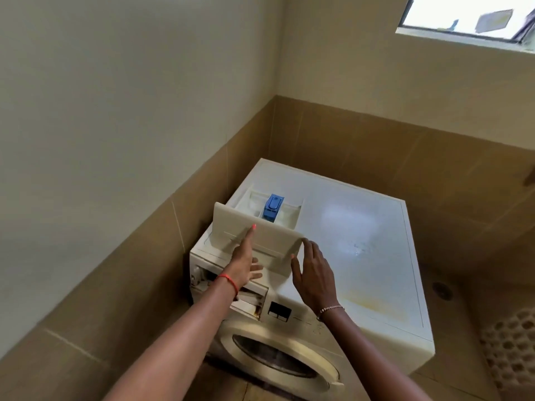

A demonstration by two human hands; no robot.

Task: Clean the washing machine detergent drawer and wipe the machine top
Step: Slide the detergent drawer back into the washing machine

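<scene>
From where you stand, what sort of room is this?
Likely a home laundry corner or washroom: a front-loading washing machine stands against tiled walls, its detergent drawer lies out on top, and a drain sits in the floor beside it.
</scene>
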